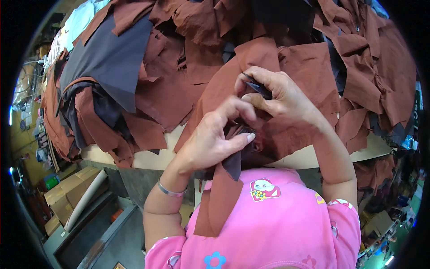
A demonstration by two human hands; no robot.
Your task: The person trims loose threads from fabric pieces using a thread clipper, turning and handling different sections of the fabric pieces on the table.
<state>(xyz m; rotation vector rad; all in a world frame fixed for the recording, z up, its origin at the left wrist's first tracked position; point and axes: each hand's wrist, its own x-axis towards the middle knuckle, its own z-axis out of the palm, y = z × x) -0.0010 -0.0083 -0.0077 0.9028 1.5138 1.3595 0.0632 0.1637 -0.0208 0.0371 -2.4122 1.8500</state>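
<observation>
My right hand is closed around small black thread snips, their pointed blades facing left. Just below and to the left, my left hand pinches a bunched piece of rust-brown fabric, whose loose strip hangs down over the pink top. A dark grey part of the gathered cloth shows under my left thumb. The left fingertips are slightly blurred, and the folds between the two hands are partly hidden. More brown cloth lies spread beneath and behind the right hand.
A large heap of brown and dark grey fabric pieces covers the table, its pale edge showing in front. Cardboard boxes and a pale roll stand at lower left. More brown cloth lies below the table at right.
</observation>
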